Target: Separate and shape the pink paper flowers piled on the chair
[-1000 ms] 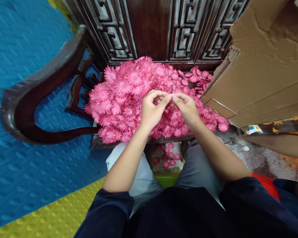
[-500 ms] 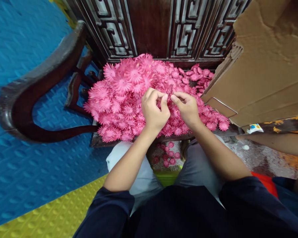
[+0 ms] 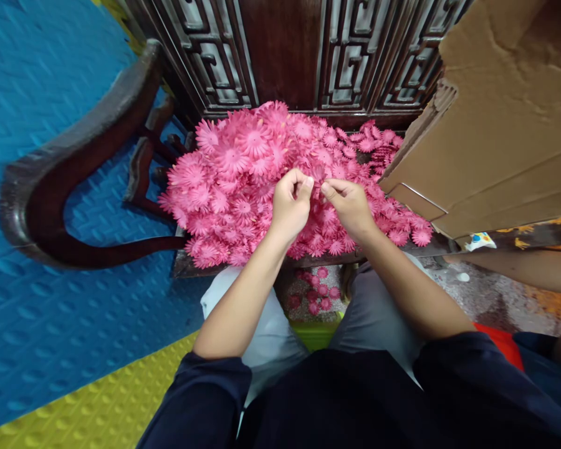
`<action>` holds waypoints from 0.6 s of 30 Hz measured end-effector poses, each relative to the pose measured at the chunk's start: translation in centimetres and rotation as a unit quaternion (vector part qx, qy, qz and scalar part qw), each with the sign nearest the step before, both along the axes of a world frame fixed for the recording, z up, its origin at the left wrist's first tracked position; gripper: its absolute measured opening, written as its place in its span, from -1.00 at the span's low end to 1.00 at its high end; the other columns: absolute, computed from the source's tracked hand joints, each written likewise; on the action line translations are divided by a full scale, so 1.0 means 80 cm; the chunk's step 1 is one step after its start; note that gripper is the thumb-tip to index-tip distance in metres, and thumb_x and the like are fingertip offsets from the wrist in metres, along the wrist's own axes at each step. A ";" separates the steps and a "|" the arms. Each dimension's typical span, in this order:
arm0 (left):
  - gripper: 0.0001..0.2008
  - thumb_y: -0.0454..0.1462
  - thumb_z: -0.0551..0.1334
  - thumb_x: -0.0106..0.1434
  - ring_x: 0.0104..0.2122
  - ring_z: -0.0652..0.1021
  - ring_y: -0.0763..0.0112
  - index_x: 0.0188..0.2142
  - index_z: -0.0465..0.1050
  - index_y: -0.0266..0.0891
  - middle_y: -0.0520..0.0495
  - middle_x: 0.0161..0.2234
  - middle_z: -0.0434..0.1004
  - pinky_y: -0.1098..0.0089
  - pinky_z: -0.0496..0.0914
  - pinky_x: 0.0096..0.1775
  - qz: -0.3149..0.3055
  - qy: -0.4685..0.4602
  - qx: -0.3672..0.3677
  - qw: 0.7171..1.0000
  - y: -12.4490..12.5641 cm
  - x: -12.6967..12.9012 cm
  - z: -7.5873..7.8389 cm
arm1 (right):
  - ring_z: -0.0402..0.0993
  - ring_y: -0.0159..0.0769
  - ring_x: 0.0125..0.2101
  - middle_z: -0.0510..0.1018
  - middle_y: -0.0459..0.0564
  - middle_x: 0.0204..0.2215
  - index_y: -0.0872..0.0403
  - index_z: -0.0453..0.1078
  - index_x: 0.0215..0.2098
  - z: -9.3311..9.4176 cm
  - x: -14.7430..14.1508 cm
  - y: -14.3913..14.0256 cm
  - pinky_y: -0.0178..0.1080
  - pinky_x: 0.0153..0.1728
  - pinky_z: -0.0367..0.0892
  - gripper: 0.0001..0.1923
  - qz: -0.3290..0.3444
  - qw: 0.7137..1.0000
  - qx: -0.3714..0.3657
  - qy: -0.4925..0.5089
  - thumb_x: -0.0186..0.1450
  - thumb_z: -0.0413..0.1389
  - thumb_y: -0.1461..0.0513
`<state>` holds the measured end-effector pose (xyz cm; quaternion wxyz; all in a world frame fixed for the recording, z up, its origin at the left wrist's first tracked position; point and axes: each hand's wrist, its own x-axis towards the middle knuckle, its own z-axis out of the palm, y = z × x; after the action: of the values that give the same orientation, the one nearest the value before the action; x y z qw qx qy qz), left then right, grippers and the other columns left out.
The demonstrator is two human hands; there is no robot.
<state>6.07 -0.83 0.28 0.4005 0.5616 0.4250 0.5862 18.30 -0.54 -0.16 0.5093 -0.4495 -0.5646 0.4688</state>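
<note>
On the wooden chair [image 3: 75,187]; pink flowers [image 3: 234,168] heaped.

view: just the one head cam, worn by the person
facing: forward and steeply down past the lap
distance: close, arm's reach of the pink flower pile [image 3: 262,181] on the chair seat [image 3: 187,267]
framing: carved chair back [image 3: 280,56] up top, cardboard box [image 3: 495,125] at right
distortion: wide lens probably, edges bend
</note>
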 end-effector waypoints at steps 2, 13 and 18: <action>-0.65 -0.11 0.21 0.15 -0.57 0.16 0.53 -0.60 0.11 -0.19 0.10 -0.61 0.07 0.42 0.10 -0.47 -0.025 -0.045 -0.030 0.998 0.000 -0.001 0.003 | 0.15 -0.51 -0.57 0.23 -0.19 -0.65 0.10 0.27 -0.64 0.002 -0.001 -0.001 -0.34 -0.42 0.22 -0.53 0.008 1.000 -0.008 0.001 -0.01 0.18 -0.12; -0.79 -0.37 0.20 -0.01 -0.59 0.19 0.57 -0.69 0.21 -0.26 0.08 -0.66 0.16 0.48 0.10 -0.45 -0.088 -0.200 -0.161 0.962 -0.004 -0.006 0.015 | 0.22 -0.49 -0.54 0.37 -0.17 -0.64 0.11 0.35 -0.65 0.007 0.000 -0.002 -0.34 -0.39 0.24 -0.58 0.024 0.999 -0.023 -0.006 -0.03 0.23 -0.07; -0.82 -0.39 0.21 -0.04 -0.59 0.22 0.57 -0.71 0.30 -0.26 0.07 -0.66 0.21 0.47 0.12 -0.45 -0.089 -0.209 -0.194 0.954 0.000 -0.009 0.018 | 0.23 -0.49 -0.55 0.37 -0.18 -0.65 0.11 0.37 -0.65 0.008 0.000 -0.001 -0.34 -0.41 0.23 -0.58 0.027 0.999 -0.025 0.001 -0.05 0.23 -0.08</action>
<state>5.33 -0.86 1.70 0.6319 0.3734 0.3854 0.5592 18.34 -0.61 0.52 0.4853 -0.4461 -0.5642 0.4971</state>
